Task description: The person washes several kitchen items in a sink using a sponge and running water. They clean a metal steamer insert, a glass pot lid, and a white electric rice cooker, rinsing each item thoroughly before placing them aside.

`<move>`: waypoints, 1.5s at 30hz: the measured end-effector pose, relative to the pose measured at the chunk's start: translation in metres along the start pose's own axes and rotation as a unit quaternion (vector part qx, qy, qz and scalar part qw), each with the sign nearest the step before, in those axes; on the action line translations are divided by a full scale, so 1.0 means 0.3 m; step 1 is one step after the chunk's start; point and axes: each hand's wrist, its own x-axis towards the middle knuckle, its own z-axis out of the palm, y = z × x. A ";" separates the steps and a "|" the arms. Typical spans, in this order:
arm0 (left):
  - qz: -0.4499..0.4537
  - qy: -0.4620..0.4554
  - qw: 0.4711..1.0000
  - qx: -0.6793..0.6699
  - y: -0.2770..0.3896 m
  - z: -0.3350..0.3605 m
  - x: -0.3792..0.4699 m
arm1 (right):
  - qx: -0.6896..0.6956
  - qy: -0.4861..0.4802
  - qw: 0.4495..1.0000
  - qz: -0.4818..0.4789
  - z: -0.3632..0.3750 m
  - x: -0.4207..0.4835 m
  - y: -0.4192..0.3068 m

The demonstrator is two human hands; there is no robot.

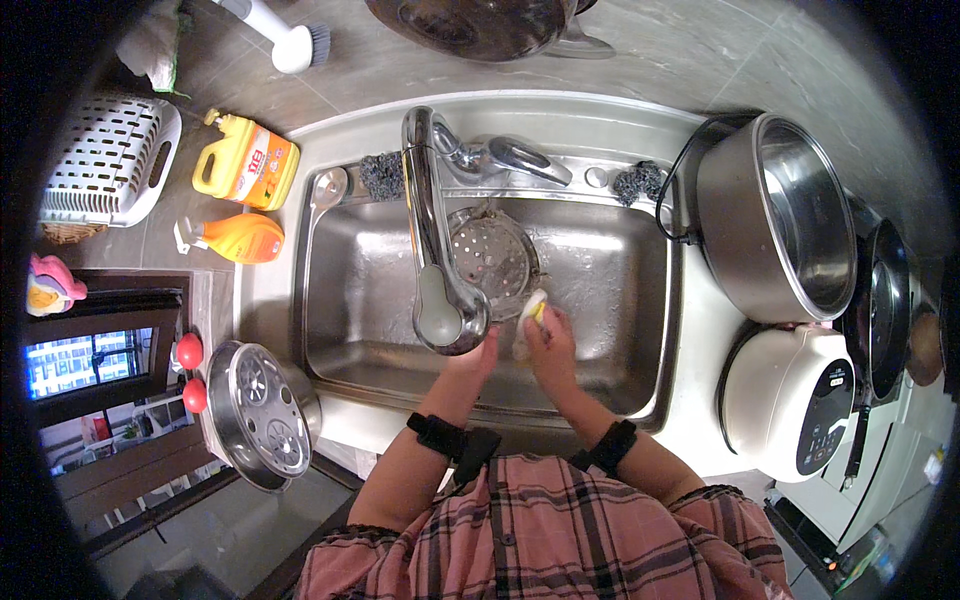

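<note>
A stainless steel sink (607, 300) lies before me. Within it a round perforated metal strainer (491, 259) has wet debris along its rim. The chrome faucet (420, 210) with its grey-topped spout crosses in front of the strainer's left side. My right hand (553, 349) grips a small white-and-yellow item (534, 307), too blurred to name surely, near the strainer's lower right edge. My left hand (480, 352) is below the strainer, partly covered by the spout. Its fingers are hidden, so I cannot tell whether it holds anything.
Scouring pads (382, 177) sit on the sink's back ledge. At left are a yellow detergent jug (247, 161), an orange spray bottle (241, 238) and steel pans (262, 412). A large steel pot (776, 217) and a white rice cooker (787, 405) flank the right.
</note>
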 end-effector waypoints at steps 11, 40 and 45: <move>-0.144 0.032 0.973 -0.177 0.050 0.060 -0.084 | -0.174 -0.023 0.974 -0.146 -0.026 0.102 -0.134; -0.203 0.048 0.977 -0.042 0.153 -0.007 -0.205 | 0.006 -0.194 0.976 -0.103 0.045 0.134 -0.068; -0.189 0.043 0.981 0.024 0.141 -0.047 -0.237 | 0.094 -0.249 0.963 0.051 0.002 0.168 0.064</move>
